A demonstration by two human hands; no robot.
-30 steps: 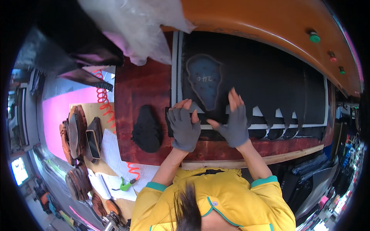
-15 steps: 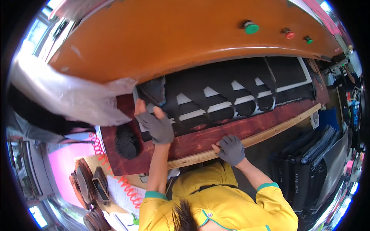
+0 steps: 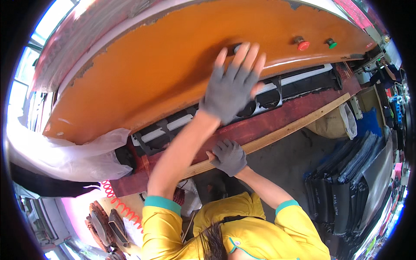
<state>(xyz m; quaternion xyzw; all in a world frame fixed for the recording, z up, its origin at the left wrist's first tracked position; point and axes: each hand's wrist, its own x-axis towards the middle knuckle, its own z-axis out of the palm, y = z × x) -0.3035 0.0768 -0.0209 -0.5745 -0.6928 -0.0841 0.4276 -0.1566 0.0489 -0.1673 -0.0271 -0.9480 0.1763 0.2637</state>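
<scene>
My left hand (image 3: 232, 89), in a grey fingertipless glove, reaches up across the orange machine panel (image 3: 143, 73). Its fingers are outstretched and slightly spread. They lie over a push button (image 3: 236, 48), mostly hidden behind them; contact cannot be made out. Lower down, my right hand (image 3: 229, 158), gloved alike, rests at the wooden rail (image 3: 286, 134) along the dark red board (image 3: 299, 109). Its fingers are bent over the rail, with the bare thumb tip to the left. Black cut sheet material (image 3: 162, 130) with white gaps lies on the board, partly under the panel.
A red button (image 3: 302, 44) and a small green one (image 3: 332, 43) sit right on the panel. Translucent plastic sheeting (image 3: 73, 151) hangs at left, above a red coiled hose (image 3: 119, 200). Stacked black sheets (image 3: 338, 190) stand at right. A person (image 3: 385, 76) is far right.
My left hand has left the black material and risen to the panel button, covering it. The view has shifted; less of the board shows below the panel. My right hand stays at the rail.
</scene>
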